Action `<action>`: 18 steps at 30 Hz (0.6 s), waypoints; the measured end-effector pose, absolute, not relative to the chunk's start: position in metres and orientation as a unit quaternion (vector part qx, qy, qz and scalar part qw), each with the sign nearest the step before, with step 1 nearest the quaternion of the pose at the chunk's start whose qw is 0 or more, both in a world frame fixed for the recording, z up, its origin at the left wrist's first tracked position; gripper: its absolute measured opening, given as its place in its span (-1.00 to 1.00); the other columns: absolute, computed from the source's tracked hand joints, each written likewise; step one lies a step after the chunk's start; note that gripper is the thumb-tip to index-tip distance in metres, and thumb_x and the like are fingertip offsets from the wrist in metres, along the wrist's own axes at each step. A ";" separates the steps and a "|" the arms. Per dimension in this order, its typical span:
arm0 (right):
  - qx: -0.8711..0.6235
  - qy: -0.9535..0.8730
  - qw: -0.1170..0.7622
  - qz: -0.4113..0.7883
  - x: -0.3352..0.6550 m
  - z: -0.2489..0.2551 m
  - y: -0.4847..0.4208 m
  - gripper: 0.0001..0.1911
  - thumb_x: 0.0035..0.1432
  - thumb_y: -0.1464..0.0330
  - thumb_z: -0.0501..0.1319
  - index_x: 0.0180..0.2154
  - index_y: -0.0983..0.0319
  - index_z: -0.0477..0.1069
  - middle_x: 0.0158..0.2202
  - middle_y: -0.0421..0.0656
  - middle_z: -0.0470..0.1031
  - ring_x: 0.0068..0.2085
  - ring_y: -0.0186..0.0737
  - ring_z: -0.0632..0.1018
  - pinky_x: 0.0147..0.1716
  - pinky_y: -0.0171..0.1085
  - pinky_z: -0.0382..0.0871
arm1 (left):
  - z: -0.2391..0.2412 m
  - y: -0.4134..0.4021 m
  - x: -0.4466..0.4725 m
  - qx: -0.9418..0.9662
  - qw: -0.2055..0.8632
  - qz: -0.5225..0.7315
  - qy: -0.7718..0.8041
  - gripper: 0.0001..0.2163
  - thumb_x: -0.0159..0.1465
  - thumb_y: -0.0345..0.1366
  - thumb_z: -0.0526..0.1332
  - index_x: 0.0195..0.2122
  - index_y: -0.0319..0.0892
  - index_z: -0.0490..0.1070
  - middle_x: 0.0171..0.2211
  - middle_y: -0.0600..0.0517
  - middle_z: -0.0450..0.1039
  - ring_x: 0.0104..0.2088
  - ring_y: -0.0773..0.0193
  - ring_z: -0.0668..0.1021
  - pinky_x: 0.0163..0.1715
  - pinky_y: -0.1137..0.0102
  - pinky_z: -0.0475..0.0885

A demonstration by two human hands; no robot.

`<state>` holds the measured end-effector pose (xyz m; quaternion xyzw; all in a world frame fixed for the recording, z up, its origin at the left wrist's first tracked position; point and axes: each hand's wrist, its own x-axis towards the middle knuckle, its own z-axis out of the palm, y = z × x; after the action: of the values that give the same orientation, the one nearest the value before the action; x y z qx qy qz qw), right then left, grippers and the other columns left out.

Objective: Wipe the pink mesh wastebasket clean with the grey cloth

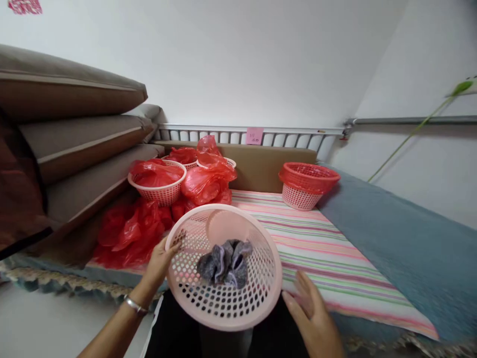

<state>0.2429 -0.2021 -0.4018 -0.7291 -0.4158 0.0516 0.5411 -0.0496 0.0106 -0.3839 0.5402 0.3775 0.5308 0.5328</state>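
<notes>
A pale pink plastic basket (266,238) with a perforated wall is tilted toward me above my lap. My left hand (161,263) grips its left rim, with fingers behind the wall and a silver bangle on the wrist. Inside lies bunched grey knitted fabric with lavender edges (225,263), perhaps socks; its exact kind is unclear. My right hand (311,313) is just off the basket's right rim, slightly blurred, its fingers apart and nothing in it.
Red plastic bags (130,233) and several pink baskets (164,194) crowd the left of a striped cloth (320,248). A red-lined basket (303,196) stands at the back right. Stacked cushions (82,144) rise on the left; a radiator (298,139) bearing a pink note (255,135) lines the wall.
</notes>
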 end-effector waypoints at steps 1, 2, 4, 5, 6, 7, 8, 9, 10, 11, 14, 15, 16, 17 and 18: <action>-0.734 -0.407 0.538 0.069 0.240 -0.407 -0.201 -0.33 0.13 0.07 0.10 0.18 0.25 0.09 0.12 0.08 0.30 -0.03 0.04 0.49 -0.15 -0.08 0.44 | -0.398 0.010 -0.044 0.526 0.534 0.545 0.376 -0.49 0.02 -0.14 0.34 -0.02 -0.26 0.42 0.04 -0.19 0.45 0.06 -0.01 0.46 0.08 0.16 0.33; -0.731 -0.414 0.540 0.043 0.236 -0.408 -0.200 -0.34 0.12 0.09 0.12 0.18 0.26 0.11 0.13 0.08 0.29 0.00 0.05 0.47 -0.12 -0.06 0.42 | -0.411 0.008 -0.037 0.520 0.531 0.551 0.379 -0.51 0.05 -0.16 0.32 0.01 -0.24 0.40 0.06 -0.18 0.43 0.09 0.00 0.44 0.11 0.15 0.30; -0.689 -0.472 0.544 -0.088 0.223 -0.402 -0.201 -0.45 0.11 0.20 0.17 0.13 0.18 0.19 0.14 0.01 0.28 0.07 0.05 0.40 0.00 -0.01 0.33 | -0.435 -0.002 -0.021 0.527 0.521 0.543 0.395 -0.55 0.09 -0.18 0.29 0.00 -0.23 0.42 0.06 -0.15 0.43 0.10 0.01 0.43 0.15 0.13 0.25; -0.649 -0.521 0.535 -0.147 0.216 -0.397 -0.201 -0.52 0.12 0.27 0.18 0.09 0.12 0.24 0.13 -0.05 0.30 0.09 0.03 0.38 0.04 -0.01 0.29 | -0.446 -0.008 -0.014 0.537 0.522 0.528 0.401 -0.58 0.10 -0.18 0.27 -0.02 -0.23 0.44 0.04 -0.15 0.46 0.08 0.00 0.45 0.15 0.12 0.24; -0.606 -0.578 0.516 -0.178 0.209 -0.393 -0.200 -0.56 0.12 0.33 0.17 0.06 0.08 0.27 0.10 -0.10 0.34 0.10 -0.01 0.38 0.06 -0.03 0.27 | -0.455 -0.014 -0.008 0.551 0.524 0.510 0.402 -0.59 0.10 -0.18 0.27 -0.03 -0.24 0.45 0.01 -0.15 0.48 0.06 -0.01 0.46 0.16 0.12 0.23; -0.575 -0.630 0.490 -0.180 0.203 -0.391 -0.197 -0.59 0.12 0.37 0.15 0.04 0.05 0.30 0.07 -0.13 0.37 0.09 -0.05 0.39 0.05 -0.06 0.29 | -0.463 -0.020 -0.002 0.569 0.532 0.489 0.394 -0.58 0.11 -0.17 0.27 -0.02 -0.24 0.44 0.01 -0.15 0.48 0.07 -0.01 0.45 0.17 0.12 0.22; -0.566 -0.666 0.459 -0.163 0.198 -0.391 -0.190 -0.61 0.13 0.38 0.13 0.02 0.05 0.32 0.05 -0.14 0.39 0.08 -0.07 0.40 0.03 -0.08 0.32 | -0.468 -0.024 0.002 0.578 0.541 0.471 0.390 -0.57 0.12 -0.16 0.26 0.00 -0.23 0.42 0.01 -0.15 0.49 0.08 -0.01 0.45 0.17 0.12 0.22; -0.578 -0.683 0.424 -0.137 0.194 -0.395 -0.181 -0.63 0.14 0.38 0.12 0.01 0.07 0.34 0.05 -0.12 0.39 0.08 -0.07 0.40 0.01 -0.09 0.35 | -0.472 -0.027 0.005 0.581 0.550 0.456 0.390 -0.56 0.12 -0.15 0.26 0.01 -0.23 0.41 0.01 -0.15 0.49 0.08 -0.01 0.44 0.17 0.12 0.22; -0.609 -0.681 0.391 -0.111 0.191 -0.401 -0.168 -0.63 0.13 0.36 0.12 0.00 0.11 0.36 0.07 -0.07 0.37 0.09 -0.04 0.39 0.00 -0.07 0.35 | -0.474 -0.028 0.007 0.576 0.561 0.445 0.393 -0.55 0.12 -0.13 0.25 0.01 -0.23 0.40 0.01 -0.15 0.49 0.08 -0.02 0.44 0.16 0.11 0.22; -0.652 -0.661 0.362 -0.088 0.189 -0.409 -0.152 -0.63 0.12 0.34 0.12 0.00 0.16 0.37 0.10 -0.01 0.33 0.11 0.02 0.36 0.01 -0.04 0.33 | -0.474 -0.027 0.009 0.565 0.574 0.438 0.399 -0.54 0.13 -0.11 0.25 0.01 -0.25 0.41 -0.01 -0.15 0.50 0.07 -0.03 0.45 0.15 0.11 0.24; -0.772 -0.571 0.278 -0.027 0.191 -0.436 -0.094 -0.49 0.09 0.29 0.15 0.08 0.31 0.31 0.18 0.18 0.18 0.16 0.19 0.28 0.06 0.04 0.23 | -0.471 -0.016 0.013 0.543 0.609 0.421 0.397 -0.54 0.12 -0.05 0.25 -0.05 -0.28 0.45 -0.05 -0.17 0.53 0.03 -0.06 0.48 0.12 0.11 0.28; -0.798 -0.545 0.256 -0.014 0.193 -0.444 -0.073 -0.43 0.08 0.26 0.17 0.12 0.33 0.27 0.20 0.21 0.14 0.17 0.23 0.25 0.06 0.06 0.20 | -0.469 -0.010 0.016 0.542 0.619 0.416 0.387 -0.53 0.12 -0.04 0.25 -0.06 -0.28 0.45 -0.06 -0.17 0.53 0.02 -0.06 0.49 0.10 0.11 0.30; -0.816 -0.526 0.239 -0.007 0.196 -0.452 -0.053 -0.38 0.08 0.22 0.17 0.16 0.32 0.22 0.21 0.22 0.10 0.18 0.26 0.22 0.06 0.07 0.17 | -0.469 -0.004 0.019 0.543 0.627 0.413 0.378 -0.53 0.11 -0.04 0.25 -0.05 -0.28 0.45 -0.06 -0.18 0.53 0.02 -0.07 0.49 0.08 0.12 0.32; -0.828 -0.513 0.225 -0.004 0.199 -0.459 -0.035 -0.34 0.08 0.19 0.18 0.18 0.31 0.17 0.23 0.22 0.07 0.19 0.29 0.20 0.06 0.08 0.15 | -0.470 0.004 0.023 0.545 0.631 0.411 0.369 -0.51 0.11 -0.03 0.25 -0.04 -0.28 0.44 -0.05 -0.18 0.53 0.02 -0.07 0.50 0.06 0.12 0.34; -0.836 -0.504 0.216 -0.003 0.203 -0.467 -0.018 -0.31 0.07 0.16 0.18 0.20 0.29 0.15 0.24 0.22 0.04 0.19 0.30 0.18 0.06 0.09 0.13 | -0.471 0.011 0.027 0.547 0.635 0.410 0.361 -0.49 0.10 -0.02 0.26 -0.02 -0.27 0.43 -0.03 -0.19 0.51 0.03 -0.07 0.49 0.06 0.11 0.35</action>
<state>0.2025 -0.0177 -0.4669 -0.8365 -0.5038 -0.0034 0.2155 0.0275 0.0115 -0.4713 0.5466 0.3608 0.4098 0.6349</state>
